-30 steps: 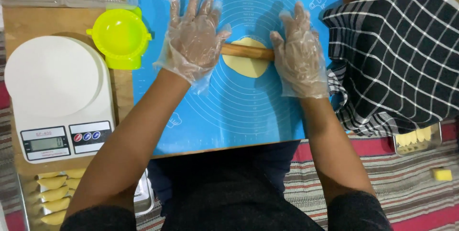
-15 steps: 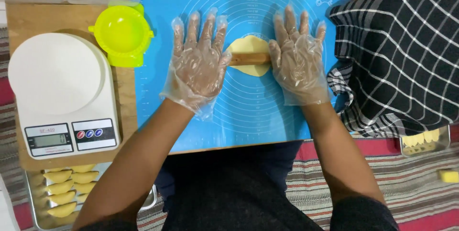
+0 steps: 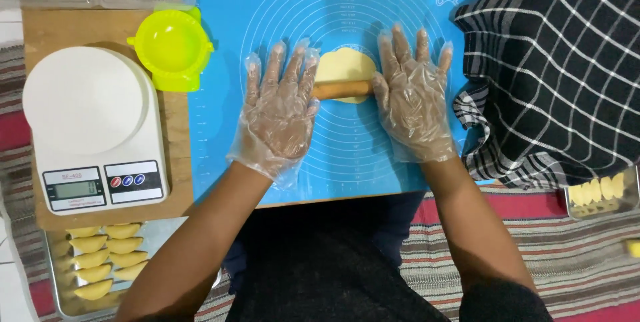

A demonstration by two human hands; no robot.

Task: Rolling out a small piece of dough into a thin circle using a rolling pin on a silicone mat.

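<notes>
Head view is showing the left hand point(image 3: 279, 119) and right hand point(image 3: 412, 99) pressing flat, fingers spread, on a rolling pin point(image 3: 342, 89), possibly tearing the dough point(image 3: 345, 69) through uneven pressure.

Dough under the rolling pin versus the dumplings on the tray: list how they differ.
The dough lies flat and round on the blue mat; the dumplings are folded half-moons. The dough is one piece, pressed by the rolling pin; the dumplings are several, in rows on a tray. Both are pale yellow.
</notes>
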